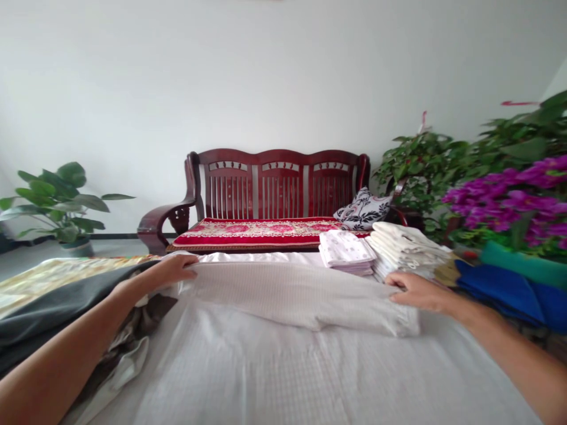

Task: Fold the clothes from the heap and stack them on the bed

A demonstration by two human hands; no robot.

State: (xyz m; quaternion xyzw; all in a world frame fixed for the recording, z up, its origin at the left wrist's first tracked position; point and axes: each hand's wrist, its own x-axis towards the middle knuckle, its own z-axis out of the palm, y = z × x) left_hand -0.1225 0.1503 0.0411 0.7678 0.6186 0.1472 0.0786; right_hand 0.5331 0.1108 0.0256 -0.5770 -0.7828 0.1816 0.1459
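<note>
A pale, finely striped piece of clothing (283, 289) lies stretched from side to side on a white cloth (283, 378). Whether it is trousers or a shirt I cannot tell. My left hand (175, 270) is closed on its far left corner, with the fingertips partly hidden. At the other end, my right hand (414, 290) pinches its upper edge. Between my hands the garment hangs fairly flat, and its lower edge is wrinkled near the right end.
Beyond my right hand stand a folded white patterned stack (345, 251) and a cream folded stack (403, 245). Blue cloth (500, 292) lies at right, near purple flowers (514, 200). Dark grey clothing (66, 295) is heaped at left. A wooden sofa (279, 156) stands behind.
</note>
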